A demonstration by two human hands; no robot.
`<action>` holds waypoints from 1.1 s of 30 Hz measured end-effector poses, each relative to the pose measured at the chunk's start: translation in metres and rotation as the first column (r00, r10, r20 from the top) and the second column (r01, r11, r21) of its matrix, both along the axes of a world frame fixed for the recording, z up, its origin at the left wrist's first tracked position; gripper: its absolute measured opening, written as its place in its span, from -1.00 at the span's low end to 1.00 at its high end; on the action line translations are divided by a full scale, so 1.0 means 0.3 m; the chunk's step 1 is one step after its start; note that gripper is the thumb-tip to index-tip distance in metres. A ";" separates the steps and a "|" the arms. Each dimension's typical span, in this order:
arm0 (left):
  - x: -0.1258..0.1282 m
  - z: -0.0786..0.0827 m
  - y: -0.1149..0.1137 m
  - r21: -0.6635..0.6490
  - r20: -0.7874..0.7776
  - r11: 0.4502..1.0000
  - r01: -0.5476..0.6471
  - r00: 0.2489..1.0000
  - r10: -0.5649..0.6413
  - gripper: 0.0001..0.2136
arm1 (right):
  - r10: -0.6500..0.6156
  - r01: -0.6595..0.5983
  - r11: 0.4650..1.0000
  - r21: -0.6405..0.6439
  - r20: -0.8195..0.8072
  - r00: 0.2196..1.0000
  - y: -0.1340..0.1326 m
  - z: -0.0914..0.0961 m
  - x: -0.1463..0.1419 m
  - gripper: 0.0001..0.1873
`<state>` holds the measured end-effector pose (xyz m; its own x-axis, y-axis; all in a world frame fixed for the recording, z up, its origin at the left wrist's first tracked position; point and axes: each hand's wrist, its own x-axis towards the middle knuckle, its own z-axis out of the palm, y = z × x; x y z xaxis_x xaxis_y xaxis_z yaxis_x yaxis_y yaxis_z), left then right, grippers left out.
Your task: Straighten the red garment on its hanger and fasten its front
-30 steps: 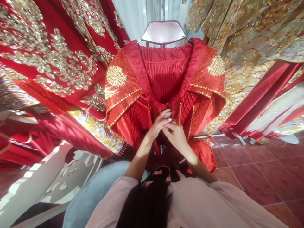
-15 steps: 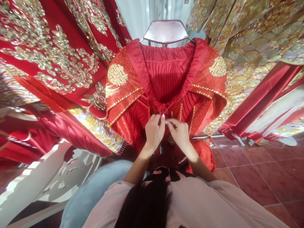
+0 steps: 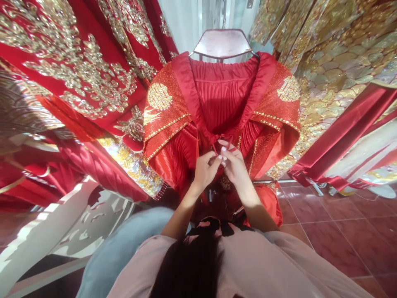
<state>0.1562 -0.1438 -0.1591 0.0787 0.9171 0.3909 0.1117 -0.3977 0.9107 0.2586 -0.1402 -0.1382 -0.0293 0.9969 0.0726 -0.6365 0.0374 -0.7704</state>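
A red pleated garment (image 3: 182, 145) with glittery orange-red shoulder pieces and gold emblems hangs before me on a hanger (image 3: 222, 43). Thin red drawstrings (image 3: 214, 148) come out at the front of its gathered neckline. My left hand (image 3: 205, 170) pinches a drawstring between thumb and forefinger just below the neckline. Close against it, my right hand (image 3: 235, 164) has thumb and fingertips brought together on the strings, its forefinger reaching up toward the neckline. The fingers partly hide the string ends.
Red fabric with silver beading (image 3: 102, 78) hangs on the left, and gold scale-patterned cloth (image 3: 328, 78) on the right. A white carved wooden piece (image 3: 46, 231) stands at lower left. Red draped fabric (image 3: 347, 132) is near the tiled floor (image 3: 335, 231).
My right hand has turned, its forefinger now raised toward the neckline. My left hand has shifted slightly down and right, still pinching. The whole view has shifted a little.
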 end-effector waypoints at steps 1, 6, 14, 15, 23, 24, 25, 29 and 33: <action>0.000 -0.001 0.000 -0.006 0.024 1.000 0.016 1.000 -0.016 -0.73 | -0.013 0.012 1.000 0.020 0.025 1.000 -0.001 -0.006 -0.001 -0.73; 0.002 -0.002 0.014 -0.007 0.126 0.999 0.033 0.991 -0.032 -0.85 | -0.224 0.190 0.973 0.132 0.325 0.919 -0.001 -0.041 0.020 -0.66; -0.073 0.141 0.045 0.131 0.022 0.990 -0.053 0.998 0.051 -0.76 | -0.507 0.238 0.859 0.453 0.815 0.279 -0.084 0.046 0.034 -0.61; -0.079 0.154 0.045 0.152 0.022 0.986 -0.066 0.998 0.063 -0.78 | -0.511 0.217 0.858 0.466 0.818 0.264 -0.092 0.056 0.021 -0.60; -0.063 0.104 0.026 0.172 -0.007 0.979 -0.108 0.994 0.111 -0.87 | -0.470 0.203 0.882 0.425 0.821 0.323 -0.087 0.033 -0.004 -0.63; -0.061 0.100 0.024 0.172 -0.012 0.979 -0.109 0.994 0.112 -0.87 | -0.472 0.207 0.881 0.425 0.817 0.331 -0.087 0.030 -0.003 -0.63; -0.060 0.099 0.021 0.173 -0.011 0.979 -0.111 0.993 0.115 -0.88 | -0.474 0.208 0.880 0.426 0.813 0.339 -0.088 0.028 -0.003 -0.64; -0.058 0.103 0.013 0.156 0.009 0.981 -0.113 0.994 0.113 -0.87 | -0.488 0.197 0.873 0.447 0.794 0.362 -0.092 0.019 -0.017 -0.67; -0.060 0.098 0.009 0.133 0.017 0.986 -0.102 0.995 0.101 -0.86 | -0.475 0.193 0.880 0.434 0.805 0.355 -0.096 0.012 -0.029 -0.70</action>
